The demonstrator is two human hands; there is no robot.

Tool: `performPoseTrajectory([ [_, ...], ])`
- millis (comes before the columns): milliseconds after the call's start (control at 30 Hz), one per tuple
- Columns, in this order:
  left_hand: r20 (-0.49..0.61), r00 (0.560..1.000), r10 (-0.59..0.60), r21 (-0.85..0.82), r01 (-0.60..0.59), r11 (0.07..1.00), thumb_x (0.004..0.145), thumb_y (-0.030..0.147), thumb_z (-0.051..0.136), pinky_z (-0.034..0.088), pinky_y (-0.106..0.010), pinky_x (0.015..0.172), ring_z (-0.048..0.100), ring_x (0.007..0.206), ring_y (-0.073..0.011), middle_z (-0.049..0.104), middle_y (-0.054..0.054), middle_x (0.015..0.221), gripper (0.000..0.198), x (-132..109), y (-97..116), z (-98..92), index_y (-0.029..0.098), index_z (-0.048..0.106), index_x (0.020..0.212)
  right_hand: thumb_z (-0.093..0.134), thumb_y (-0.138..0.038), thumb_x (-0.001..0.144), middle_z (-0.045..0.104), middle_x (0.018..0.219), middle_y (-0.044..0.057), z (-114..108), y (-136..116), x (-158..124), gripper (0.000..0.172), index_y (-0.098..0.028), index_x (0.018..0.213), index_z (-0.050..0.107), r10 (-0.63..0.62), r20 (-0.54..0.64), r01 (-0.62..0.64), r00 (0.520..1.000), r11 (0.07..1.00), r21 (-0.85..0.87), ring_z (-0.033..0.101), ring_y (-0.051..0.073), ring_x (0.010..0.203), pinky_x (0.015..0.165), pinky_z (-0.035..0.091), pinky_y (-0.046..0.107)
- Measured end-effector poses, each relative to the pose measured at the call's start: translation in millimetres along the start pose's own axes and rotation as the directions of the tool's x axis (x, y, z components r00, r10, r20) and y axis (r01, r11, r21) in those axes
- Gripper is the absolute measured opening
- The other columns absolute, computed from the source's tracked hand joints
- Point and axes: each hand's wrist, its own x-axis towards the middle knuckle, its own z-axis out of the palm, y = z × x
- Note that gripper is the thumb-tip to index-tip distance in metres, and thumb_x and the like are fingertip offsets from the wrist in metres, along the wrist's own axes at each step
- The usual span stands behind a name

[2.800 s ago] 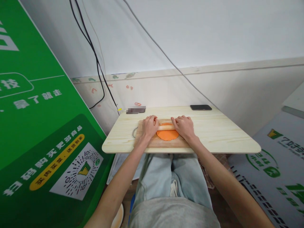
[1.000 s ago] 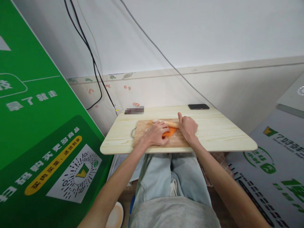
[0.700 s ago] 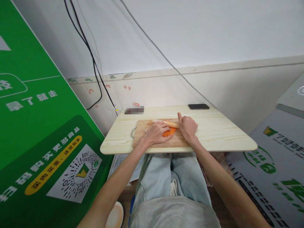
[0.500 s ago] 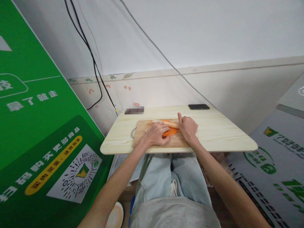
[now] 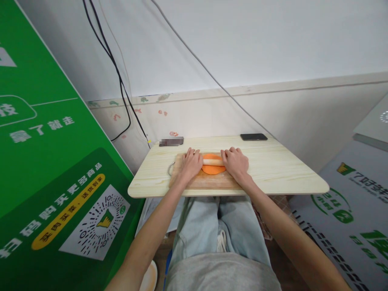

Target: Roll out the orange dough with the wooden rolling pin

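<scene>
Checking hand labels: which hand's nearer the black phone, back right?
Right. The right hand is in front of the black phone, slightly left; the left hand, also in front, is farther left.

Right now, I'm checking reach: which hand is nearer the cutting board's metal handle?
The left hand, which covers the end of the rolling pin nearer the metal handle; the right hand covers the other.

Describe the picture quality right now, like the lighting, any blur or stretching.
In the head view, light is soft, without strong glare on the table; in the head view, the green panel looks stretched toward the edge; in the head view, pixelation masks a dark item, while the rolling pin looks fairly sharp.
</scene>
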Motion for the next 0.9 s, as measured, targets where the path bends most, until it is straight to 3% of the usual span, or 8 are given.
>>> performPoseTrajectory([
  [100,0.086,0.996,0.015,-0.017,-0.014,1.0,0.116,0.026,0.035,0.031,-0.061,0.139,0.031,0.173,-0.0323,0.049,-0.014,0.179,0.055,9.5,-1.9,-3.8,0.019,0.052,0.168,0.035,-0.034,0.122,0.078,0.133,0.018,-0.8,1.4,-0.4,0.048,-0.019,0.129,0.08,-0.061,0.02,0.062,0.998,0.996,-0.059,0.069,0.03,0.126,0.09,0.055,0.034],
  [200,0.123,0.99,0.074,-0.063,-0.066,0.996,0.112,0.02,0.037,0.028,-0.06,0.141,0.037,0.171,-0.031,0.05,-0.015,0.179,0.059,21.1,-1.8,-6.3,0.017,0.049,0.17,0.036,-0.037,0.122,0.079,0.132,0.017,-3.0,4.5,-1.1,0.048,-0.019,0.126,0.08,-0.1,0.038,0.103,0.994,0.993,-0.062,0.071,0.029,0.123,0.089,0.054,0.032],
  [300,0.042,0.995,0.09,-0.136,-0.084,0.987,0.108,0.013,0.043,0.038,-0.049,0.136,0.055,0.157,-0.0273,0.064,-0.015,0.165,0.059,28.6,-2.4,-1.9,0.016,0.055,0.165,0.036,-0.045,0.122,0.083,0.124,0.016,-4.8,9.4,-4.0,0.054,-0.019,0.118,0.084,-0.07,0.01,0.07,0.998,0.997,-0.044,0.075,0.029,0.119,0.086,0.053,0.032],
  [433,-0.073,0.997,0.033,-0.276,-0.052,0.96,0.107,0.011,0.046,0.054,-0.041,0.119,0.072,0.131,-0.0258,0.08,-0.013,0.137,0.046,31.6,-6.7,9.3,0.018,0.068,0.147,0.035,-0.047,0.121,0.087,0.112,0.016,-5.3,13.5,-7.9,0.062,-0.019,0.108,0.089,0.04,0.01,-0.04,0.999,0.999,-0.002,0.08,0.029,0.107,0.083,0.051,0.033],
  [767,-0.227,0.969,0.096,-0.324,-0.168,0.931,0.106,0.009,0.053,0.057,-0.04,0.114,0.075,0.12,-0.0256,0.083,-0.01,0.127,0.032,32.0,-6.6,16.2,0.021,0.078,0.122,0.036,-0.042,0.12,0.088,0.111,0.015,-4.6,14.5,-8.0,0.06,-0.02,0.106,0.091,0.063,-0.008,-0.063,0.998,0.997,0.042,0.081,0.027,0.1,0.075,0.044,0.031],
  [900,-0.194,0.974,0.115,-0.26,-0.164,0.952,0.106,0.01,0.053,0.055,-0.04,0.115,0.074,0.12,-0.0257,0.082,-0.01,0.126,0.031,29.9,-5.5,14.9,0.022,0.079,0.12,0.039,-0.04,0.119,0.088,0.112,0.013,-2.5,15.6,-9.5,0.056,-0.022,0.105,0.089,0.041,0.003,-0.041,0.999,0.998,0.05,0.08,0.026,0.101,0.074,0.042,0.031],
])
